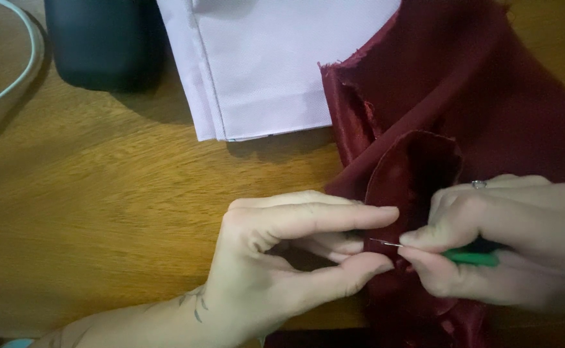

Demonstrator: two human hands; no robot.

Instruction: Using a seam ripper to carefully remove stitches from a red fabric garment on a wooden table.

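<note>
Pinching dark red cloth near the table's front edge, I saw left hand; right hand gripped a green-handled pick.

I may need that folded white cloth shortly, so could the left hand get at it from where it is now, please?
Probably yes: bare table lies between the left hand and the white cloth, though it is pinching the red fabric.

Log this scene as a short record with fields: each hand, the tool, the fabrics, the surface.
left hand: pinches the edge of the dark red fabric between thumb and fingers
right hand: grips a green-handled tool, ring on one finger
tool tip: thin metal point aimed at the pinched fabric
other cloth: folded pale fabric at the top
surface: wooden table
also there: dark object, pale cable
</note>
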